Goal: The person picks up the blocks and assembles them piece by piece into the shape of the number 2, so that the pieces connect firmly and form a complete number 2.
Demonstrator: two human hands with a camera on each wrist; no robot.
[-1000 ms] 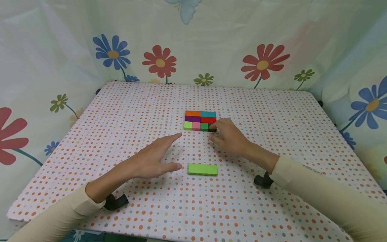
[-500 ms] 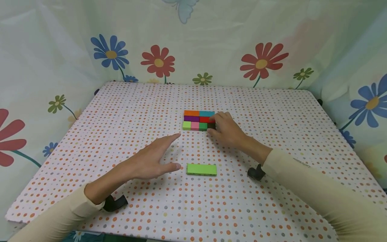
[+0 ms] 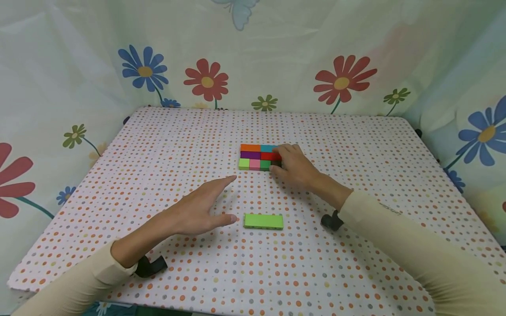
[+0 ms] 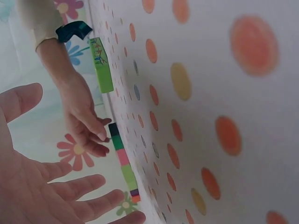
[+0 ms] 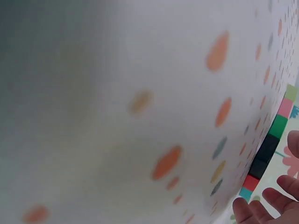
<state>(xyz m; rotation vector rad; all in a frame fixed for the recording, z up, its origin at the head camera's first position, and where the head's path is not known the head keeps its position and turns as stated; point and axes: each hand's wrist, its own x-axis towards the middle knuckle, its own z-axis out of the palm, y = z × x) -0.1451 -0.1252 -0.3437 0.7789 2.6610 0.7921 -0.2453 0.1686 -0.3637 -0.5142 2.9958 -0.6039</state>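
Observation:
Coloured blocks lie packed in rows: orange (image 3: 251, 148) and teal (image 3: 268, 148) at the back, purple (image 3: 251, 155) and red (image 3: 269, 156) in the middle. In front are small light green (image 3: 243, 164), pink (image 3: 254, 164) and dark green (image 3: 265, 165) blocks, then a black block (image 5: 266, 151). My right hand (image 3: 297, 169) reaches over this right end, partly hiding it. Its fingers and thumb spread loosely about the black block; no grip shows. My left hand (image 3: 199, 208) hovers with straight fingers, left of a long light green block (image 3: 263, 221).
A dotted cloth covers the table (image 3: 189, 272). Behind it hangs a flowered curtain (image 3: 284, 52), which also runs along both sides. Black wrist straps (image 3: 152, 265) show below the sleeves.
My right hand has moved a little forward and left, its fingertips now reaching beside the red and teal blocks. My left hand and the blocks stay in place.

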